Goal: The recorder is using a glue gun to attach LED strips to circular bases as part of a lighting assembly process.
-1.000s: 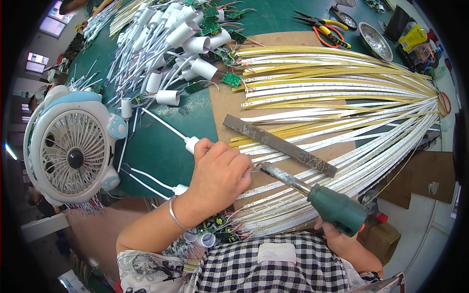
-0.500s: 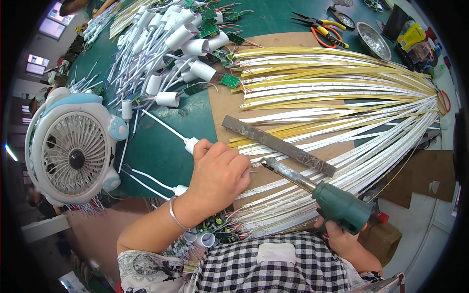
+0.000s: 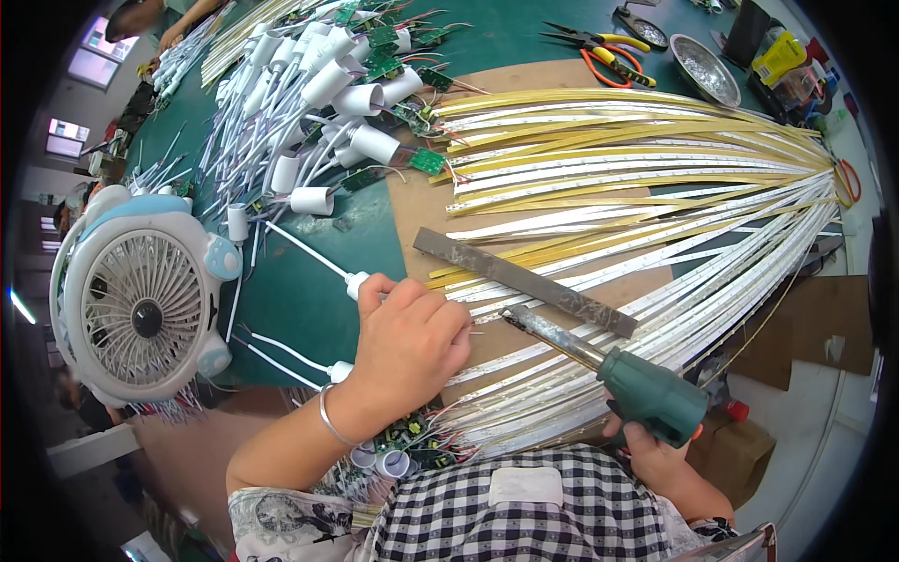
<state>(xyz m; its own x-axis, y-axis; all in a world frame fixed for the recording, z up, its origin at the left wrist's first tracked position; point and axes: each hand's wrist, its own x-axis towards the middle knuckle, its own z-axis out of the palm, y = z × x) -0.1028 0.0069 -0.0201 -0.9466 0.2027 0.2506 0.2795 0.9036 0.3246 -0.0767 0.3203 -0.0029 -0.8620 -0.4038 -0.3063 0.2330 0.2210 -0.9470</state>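
Observation:
My left hand (image 3: 409, 339) is closed around a white cable end cap (image 3: 355, 284), whose white cord (image 3: 304, 247) runs out to the upper left. Thin wire ends poke out past the fingertips; the rest inside the fist is hidden. My right hand (image 3: 648, 451) grips a dark green soldering gun (image 3: 653, 395) from below. Its dirty metal tip (image 3: 511, 315) points left, a short gap from the left fingers and apart from them. Under and around the tip lie white and yellow LED strips (image 3: 599, 169). A flat metal bar (image 3: 524, 281) rests diagonally across them.
White end caps with green circuit boards (image 3: 372, 143) are heaped at the upper left. A fan (image 3: 147, 318) stands at far left. Pliers (image 3: 613, 58) and a metal bowl (image 3: 705, 70) lie at the back right. Another person (image 3: 173, 28) works at the far upper left.
The view has shifted slightly, so most table things sit a little further left. Both hands keep their holds. More of the other person shows at the upper left.

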